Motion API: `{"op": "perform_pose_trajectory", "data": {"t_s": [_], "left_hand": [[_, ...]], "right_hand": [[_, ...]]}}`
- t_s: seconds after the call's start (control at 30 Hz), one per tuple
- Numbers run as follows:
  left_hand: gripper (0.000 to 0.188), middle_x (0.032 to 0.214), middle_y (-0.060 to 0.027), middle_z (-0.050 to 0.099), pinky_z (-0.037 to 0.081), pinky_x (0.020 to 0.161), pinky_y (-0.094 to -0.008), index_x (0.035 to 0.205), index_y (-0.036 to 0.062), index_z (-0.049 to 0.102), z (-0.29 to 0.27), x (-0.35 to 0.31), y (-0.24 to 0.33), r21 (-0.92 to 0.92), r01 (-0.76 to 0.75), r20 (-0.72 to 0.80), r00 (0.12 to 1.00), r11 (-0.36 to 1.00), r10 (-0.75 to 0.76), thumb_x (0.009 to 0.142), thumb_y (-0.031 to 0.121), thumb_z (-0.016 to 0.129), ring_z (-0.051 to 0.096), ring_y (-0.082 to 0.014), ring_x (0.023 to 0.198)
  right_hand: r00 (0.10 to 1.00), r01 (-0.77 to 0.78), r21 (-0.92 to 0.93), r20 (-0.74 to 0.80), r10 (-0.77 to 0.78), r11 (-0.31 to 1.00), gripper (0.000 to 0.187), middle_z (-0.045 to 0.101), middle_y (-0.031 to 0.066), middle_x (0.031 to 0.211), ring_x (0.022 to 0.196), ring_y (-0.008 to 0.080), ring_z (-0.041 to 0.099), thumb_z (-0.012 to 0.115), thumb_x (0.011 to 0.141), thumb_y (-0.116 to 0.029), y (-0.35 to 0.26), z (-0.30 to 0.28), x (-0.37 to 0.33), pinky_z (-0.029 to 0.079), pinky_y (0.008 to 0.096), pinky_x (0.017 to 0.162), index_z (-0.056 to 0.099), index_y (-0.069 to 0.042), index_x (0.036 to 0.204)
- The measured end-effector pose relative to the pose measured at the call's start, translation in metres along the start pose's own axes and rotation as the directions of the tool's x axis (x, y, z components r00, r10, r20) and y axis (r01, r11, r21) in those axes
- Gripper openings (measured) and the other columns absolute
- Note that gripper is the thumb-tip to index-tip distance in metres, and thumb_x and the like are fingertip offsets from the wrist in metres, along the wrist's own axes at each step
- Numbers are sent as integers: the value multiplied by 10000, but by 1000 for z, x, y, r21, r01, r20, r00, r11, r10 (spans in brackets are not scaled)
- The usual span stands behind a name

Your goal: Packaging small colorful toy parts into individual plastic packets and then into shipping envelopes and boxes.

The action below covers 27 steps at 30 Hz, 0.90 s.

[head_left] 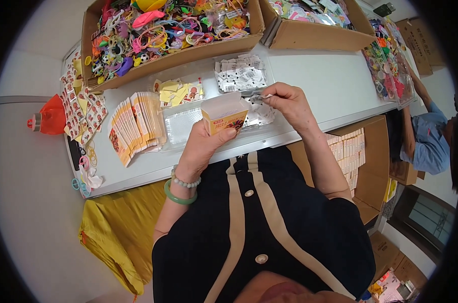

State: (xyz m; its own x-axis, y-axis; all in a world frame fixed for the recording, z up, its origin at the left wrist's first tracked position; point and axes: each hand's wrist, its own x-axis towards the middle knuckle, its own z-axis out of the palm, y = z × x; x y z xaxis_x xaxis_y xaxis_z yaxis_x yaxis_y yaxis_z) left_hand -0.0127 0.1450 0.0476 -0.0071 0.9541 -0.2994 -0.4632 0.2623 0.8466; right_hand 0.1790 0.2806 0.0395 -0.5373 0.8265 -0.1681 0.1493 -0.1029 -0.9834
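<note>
Currently gripping a small open box (228, 121) in the left hand (202, 146), thumb across the printed front, mouth upward, raised by the clear trays (183, 126) near the front edge of the white table (317, 76). Pinching a little packet (261, 96) between thumb and fingertips of the right hand (292, 103), close beside the box; probably a single packet, though too small and blurred to be sure. Liable to buckle the thin walls with too hard a thumb press, or to lose the box with too loose a hold. Possible, too, to drop the packet outside the mouth, given so slight a pinch, or to snag it on the raised white flap. Easy to scatter the loose packets (259, 117) with a low right wrist, or to spread the overlapping flat cartons (138, 123) with a leftward swing.

Tight on the left, beside those cartons; blocked ahead by the tall wall of the toy box (188, 56); freer to the right, over bare tabletop. Worth minding the front edge, close under both wrists, with a drop beyond toward the large carton (372, 166) on the right and the yellow cloth (113, 232) on the left.
</note>
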Motion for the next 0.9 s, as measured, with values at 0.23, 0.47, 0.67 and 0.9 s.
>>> {"op": "perform_pose_trajectory", "data": {"t_s": [0.23,0.47,0.67,0.9], "left_hand": [[432,1043,-88,634,476,853,-291,1158,-4,555,4,2,0,37,-9,-8,1000,999,10,799,174,715,604,-154,929],[459,1134,-43,579,435,907,-277,1228,3,496,10,7,-2,247,-111,56,993,963,100,815,82,682,537,-120,1023],[390,1113,-64,604,458,894,-291,1188,-12,530,5,7,0,155,-83,69,995,984,73,844,118,660,564,-143,1031],[506,1186,-126,562,480,907,-339,1260,-33,429,-12,9,7,-491,-10,135,987,871,87,903,293,580,595,-218,1025]], "right_hand": [[998,-51,233,48,40,971,34,577,-19,743,685,72,494,646,796,-56,-31,-6,-9,399,212,640,643,-44,827],[873,485,-491,229,-430,724,113,568,36,749,670,139,525,644,763,-58,-78,26,-16,423,257,614,611,-34,869],[874,485,-529,259,-411,697,213,577,72,761,661,197,551,628,735,-7,-92,32,-19,442,302,612,630,-42,945],[840,540,-386,189,-509,748,228,603,102,825,743,222,585,647,714,31,-68,29,-10,455,295,649,631,-11,937]]}}
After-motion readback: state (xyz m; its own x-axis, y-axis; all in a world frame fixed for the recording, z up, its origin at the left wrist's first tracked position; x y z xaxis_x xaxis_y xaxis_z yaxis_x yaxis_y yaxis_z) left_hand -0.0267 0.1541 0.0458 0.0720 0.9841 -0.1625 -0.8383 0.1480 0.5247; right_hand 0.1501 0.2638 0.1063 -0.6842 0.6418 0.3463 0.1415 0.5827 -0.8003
